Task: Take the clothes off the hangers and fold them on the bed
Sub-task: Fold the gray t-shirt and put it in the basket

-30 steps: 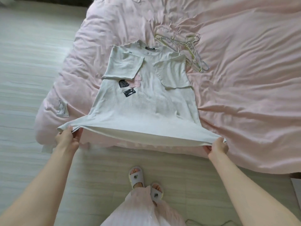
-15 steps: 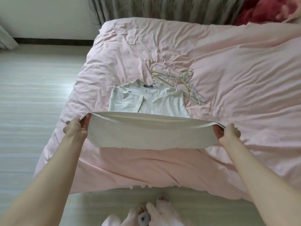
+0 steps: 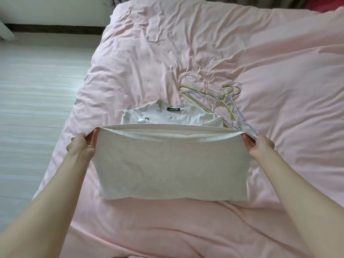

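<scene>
The bed [image 3: 242,53] fills most of the view, its pink cover wrinkled and wide, with open room to the right and toward the far end; its left edge drops to the floor [image 3: 37,90] just beside the left arm. The shirt [image 3: 171,164] lies near that left edge, collar away from the person, its lower half lifted and doubled up toward the collar, so the fold likely sits at the near crease resting on the cover. Holding both hem corners keeps the hem taut and straight, which should let it land square over the chest. The hangers [image 3: 214,97] lie in a loose heap just beyond the shirt's right shoulder, one wire reaching under the raised hem corner; that could snag as the hem comes down. The left hand [image 3: 81,146] pinches the left hem corner, and the right hand [image 3: 260,146] pinches the right one.
</scene>
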`<state>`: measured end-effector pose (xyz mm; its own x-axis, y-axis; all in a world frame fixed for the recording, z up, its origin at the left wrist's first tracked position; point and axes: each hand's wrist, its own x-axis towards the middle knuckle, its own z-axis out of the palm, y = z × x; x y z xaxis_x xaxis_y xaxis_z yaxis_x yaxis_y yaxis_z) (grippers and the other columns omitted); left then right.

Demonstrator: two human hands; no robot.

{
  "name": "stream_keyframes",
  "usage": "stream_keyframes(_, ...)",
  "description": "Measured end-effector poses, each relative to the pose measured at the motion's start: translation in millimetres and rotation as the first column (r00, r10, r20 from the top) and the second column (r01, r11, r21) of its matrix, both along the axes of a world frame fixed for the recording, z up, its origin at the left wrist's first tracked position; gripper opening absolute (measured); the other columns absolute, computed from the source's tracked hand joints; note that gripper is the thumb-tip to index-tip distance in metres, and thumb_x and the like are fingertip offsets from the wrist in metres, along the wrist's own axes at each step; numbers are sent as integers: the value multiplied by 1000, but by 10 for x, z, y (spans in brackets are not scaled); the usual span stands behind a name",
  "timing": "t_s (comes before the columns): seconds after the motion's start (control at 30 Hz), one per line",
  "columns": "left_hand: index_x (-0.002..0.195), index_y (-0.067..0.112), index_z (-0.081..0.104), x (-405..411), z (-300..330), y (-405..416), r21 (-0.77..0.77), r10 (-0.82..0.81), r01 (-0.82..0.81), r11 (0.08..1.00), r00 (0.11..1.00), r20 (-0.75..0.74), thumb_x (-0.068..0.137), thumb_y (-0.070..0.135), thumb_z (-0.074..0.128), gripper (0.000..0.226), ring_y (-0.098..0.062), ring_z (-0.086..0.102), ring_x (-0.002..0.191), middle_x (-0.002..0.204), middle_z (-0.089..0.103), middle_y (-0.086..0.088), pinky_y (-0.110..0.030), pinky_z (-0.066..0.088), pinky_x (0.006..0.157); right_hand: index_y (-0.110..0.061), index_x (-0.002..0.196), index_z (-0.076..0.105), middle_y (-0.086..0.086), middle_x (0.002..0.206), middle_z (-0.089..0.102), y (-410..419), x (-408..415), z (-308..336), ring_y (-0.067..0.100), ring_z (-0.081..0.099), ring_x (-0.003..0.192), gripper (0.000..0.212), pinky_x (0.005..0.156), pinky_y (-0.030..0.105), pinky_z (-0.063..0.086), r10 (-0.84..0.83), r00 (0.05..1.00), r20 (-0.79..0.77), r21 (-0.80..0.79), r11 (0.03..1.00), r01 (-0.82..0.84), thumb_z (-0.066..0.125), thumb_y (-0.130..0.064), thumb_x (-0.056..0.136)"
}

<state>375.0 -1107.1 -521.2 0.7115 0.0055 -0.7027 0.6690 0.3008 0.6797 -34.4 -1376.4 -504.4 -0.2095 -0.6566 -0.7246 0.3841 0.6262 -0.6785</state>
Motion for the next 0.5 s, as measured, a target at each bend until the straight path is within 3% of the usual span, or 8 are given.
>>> stream_keyframes(0.13,124,-4,51,260,-227,-367,34,8,-8,999,1000,-3,87,-2,57,38,-25,67,78,117,61,-16,-28,57,53,2,111,54,19,75,64,-461,255,-266,20,61,37,24,38,22,49,25,999,-20,57,998,-24,40,6,92)
stream_keyframes(0.23,125,-5,52,460,-385,-644,45,16,-15,999,1000,-13,88,-4,53,36,-23,69,64,114,63,-16,-26,56,53,3,110,48,20,73,60,-778,487,-440,21,61,36,23,38,23,49,19,999,-30,81,997,-17,34,7,93)
stream_keyframes(0.37,125,-6,53,730,-562,-951,94,-10,15,995,999,-44,84,-9,55,41,-21,70,63,107,66,-16,-24,56,52,3,110,44,19,54,62,-1044,741,-614,20,61,36,24,39,22,49,6,998,-56,98,995,0,27,6,93)
stream_keyframes(0.5,121,-6,52,856,-743,-1289,125,-35,42,991,998,-53,86,-7,55,35,-23,69,62,100,65,-18,-25,56,52,2,109,44,18,49,62,-1288,939,-817,20,62,38,24,40,22,50,-22,999,-46,88,996,26,27,7,93)
